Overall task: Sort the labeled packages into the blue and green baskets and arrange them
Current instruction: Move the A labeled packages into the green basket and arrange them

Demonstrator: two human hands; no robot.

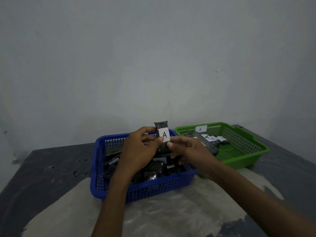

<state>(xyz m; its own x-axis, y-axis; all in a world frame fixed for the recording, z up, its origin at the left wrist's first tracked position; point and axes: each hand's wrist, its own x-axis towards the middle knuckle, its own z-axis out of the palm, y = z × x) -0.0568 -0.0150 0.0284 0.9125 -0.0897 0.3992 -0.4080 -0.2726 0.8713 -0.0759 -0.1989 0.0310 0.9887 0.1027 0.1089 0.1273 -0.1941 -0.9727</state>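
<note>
We see both hands at frame centre, above the blue basket (136, 192). Left hand (140, 151) and right hand (189, 151) each pinch the black package (161, 125), upright, its white "A" label (164, 135) facing us. Green basket (246, 158), centre right on the counter (42, 168), holds A-labelled packages (210, 142).

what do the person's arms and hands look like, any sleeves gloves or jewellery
Both arms are bare from the bottom edge of the picture up to the hands: no sleeves show. The left hand and the right hand wear no gloves, and no watch, bracelet or ring can be seen on the wrists or on the fingers that show. No markings are visible on either arm.
</note>
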